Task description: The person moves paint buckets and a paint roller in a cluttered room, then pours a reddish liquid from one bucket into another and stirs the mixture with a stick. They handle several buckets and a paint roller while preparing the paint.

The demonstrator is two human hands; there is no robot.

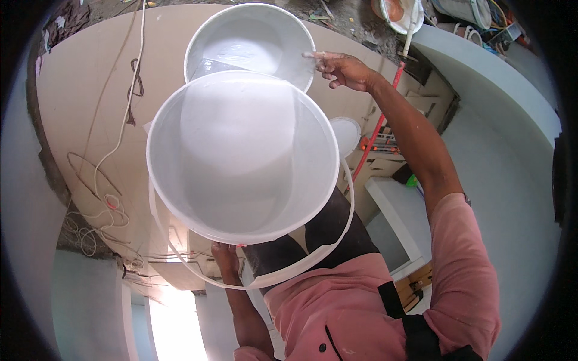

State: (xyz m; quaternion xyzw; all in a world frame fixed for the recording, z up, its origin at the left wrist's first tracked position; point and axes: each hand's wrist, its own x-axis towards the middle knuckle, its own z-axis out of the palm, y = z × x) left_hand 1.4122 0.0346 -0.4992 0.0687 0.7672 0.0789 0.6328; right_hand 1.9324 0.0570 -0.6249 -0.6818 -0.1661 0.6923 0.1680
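A large white bucket (238, 150) is in front of me, its wide mouth turned up toward me and its pale handle (295, 268) hanging down on the near side. My left hand (226, 256) is at the bucket's near underside and supports it; the fingertips are hidden behind the bucket. Just beyond, a second white bucket (253, 45) stands on the floor, its near part covered by the first; wet-looking pale material shows inside. My right hand (343, 71) reaches to the far bucket's right rim, index finger stretched out, the other fingers loosely bent, holding nothing.
A white cable (129, 102) runs along the left floor to a tangle of cord (90, 228). Right of the buckets lie a round white lid (345, 137) and a red pole (378, 126). Another bucket (402, 13) stands at the far right, near debris.
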